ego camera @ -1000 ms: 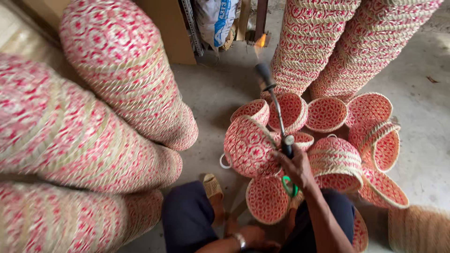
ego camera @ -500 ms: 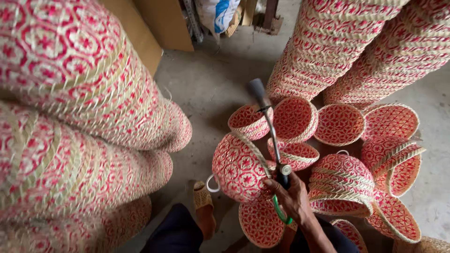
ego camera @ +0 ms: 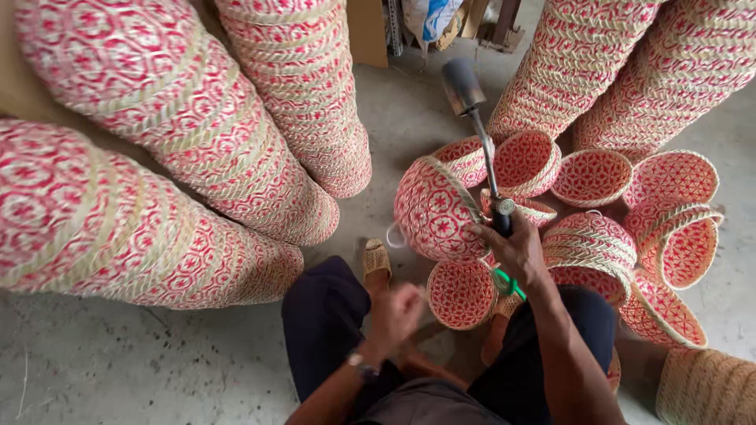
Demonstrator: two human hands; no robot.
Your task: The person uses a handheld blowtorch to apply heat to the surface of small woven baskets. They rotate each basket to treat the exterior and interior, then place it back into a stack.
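My right hand [ego camera: 516, 250] grips the black handle of a long gas torch [ego camera: 472, 118], whose metal nozzle points up and away over the baskets. No flame shows at the nozzle. My left hand [ego camera: 394, 311] is a loose fist above my left knee, holding nothing I can see. A red-and-cream woven basket [ego camera: 431, 208] lies on its side just left of the torch hand. A small open basket [ego camera: 461, 293] sits on the floor between my knees.
Several loose woven baskets [ego camera: 673, 205] lie scattered at the right. Tall stacks of nested baskets [ego camera: 157, 157] lean in from the left, with more stacks [ego camera: 622, 63] at the top right. My sandalled foot [ego camera: 376, 258] rests on the concrete floor [ego camera: 142, 362].
The flame at the torch tip one second ago is gone. The view has shifted, and my left hand has come into sight as a fist above my knee.
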